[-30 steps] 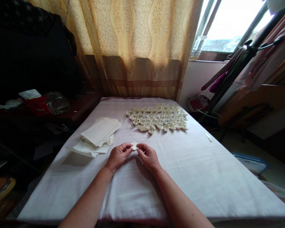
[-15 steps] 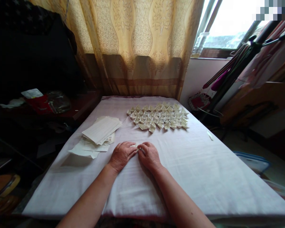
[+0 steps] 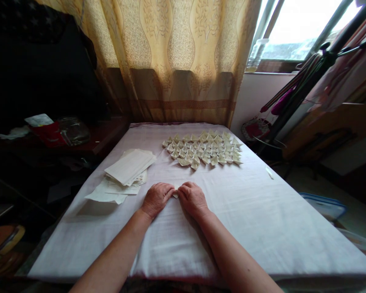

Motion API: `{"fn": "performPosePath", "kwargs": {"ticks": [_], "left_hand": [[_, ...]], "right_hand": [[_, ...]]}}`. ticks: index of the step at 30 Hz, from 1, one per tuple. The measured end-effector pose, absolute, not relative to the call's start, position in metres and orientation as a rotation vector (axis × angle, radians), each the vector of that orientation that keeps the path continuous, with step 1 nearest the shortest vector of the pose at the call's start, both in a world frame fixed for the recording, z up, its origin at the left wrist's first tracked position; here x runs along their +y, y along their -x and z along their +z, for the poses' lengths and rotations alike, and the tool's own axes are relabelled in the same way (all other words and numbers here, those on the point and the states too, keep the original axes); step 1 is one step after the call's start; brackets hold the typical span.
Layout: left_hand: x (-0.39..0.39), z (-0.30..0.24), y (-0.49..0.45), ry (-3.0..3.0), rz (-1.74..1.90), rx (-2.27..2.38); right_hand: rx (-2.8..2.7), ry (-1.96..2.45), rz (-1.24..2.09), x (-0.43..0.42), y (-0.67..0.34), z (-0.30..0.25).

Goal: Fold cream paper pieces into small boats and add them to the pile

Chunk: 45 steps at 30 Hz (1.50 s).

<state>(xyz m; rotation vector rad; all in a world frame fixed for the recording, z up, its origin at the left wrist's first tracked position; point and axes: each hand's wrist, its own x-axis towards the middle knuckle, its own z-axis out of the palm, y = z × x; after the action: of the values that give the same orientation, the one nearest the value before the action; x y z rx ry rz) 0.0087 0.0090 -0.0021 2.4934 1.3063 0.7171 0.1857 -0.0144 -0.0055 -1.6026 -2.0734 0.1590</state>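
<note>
My left hand [image 3: 156, 197] and my right hand [image 3: 192, 197] meet knuckle to knuckle on the white cloth of the table [image 3: 262, 219]. Their curled fingers press a small folded paper piece [image 3: 175, 194] down onto the cloth; only a sliver of it shows between them. Beyond the hands lies a group of several finished folded paper pieces [image 3: 204, 149] in rows. A stack of paper sheets [image 3: 125, 173] lies to the left of my left hand.
A patterned curtain [image 3: 177, 61] hangs behind the table. A dark side table at the left holds a red box [image 3: 49, 134] and a glass jar [image 3: 73, 130]. A stand with hanging cords [image 3: 295, 93] is at the right. A small paper scrap [image 3: 269, 173] lies near the table's right edge.
A second ago the hands held the paper piece just above the cloth with it in plain view. They have lowered onto the cloth and closed over it.
</note>
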Motion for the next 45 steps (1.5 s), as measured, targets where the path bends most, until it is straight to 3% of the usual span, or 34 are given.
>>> {"fn": "performPosePath", "kwargs": {"ticks": [15,45], "left_hand": [[0.005,0.002,-0.012,-2.499,0.593,1.42],[0.013,0.004,-0.025,-2.665,0.239,1.578]], "right_hand": [[-2.304,1.426,0.233,-0.004,-0.214,-0.001],[-2.125,1.71,0.069,-0.003,-0.199,-0.009]]}}
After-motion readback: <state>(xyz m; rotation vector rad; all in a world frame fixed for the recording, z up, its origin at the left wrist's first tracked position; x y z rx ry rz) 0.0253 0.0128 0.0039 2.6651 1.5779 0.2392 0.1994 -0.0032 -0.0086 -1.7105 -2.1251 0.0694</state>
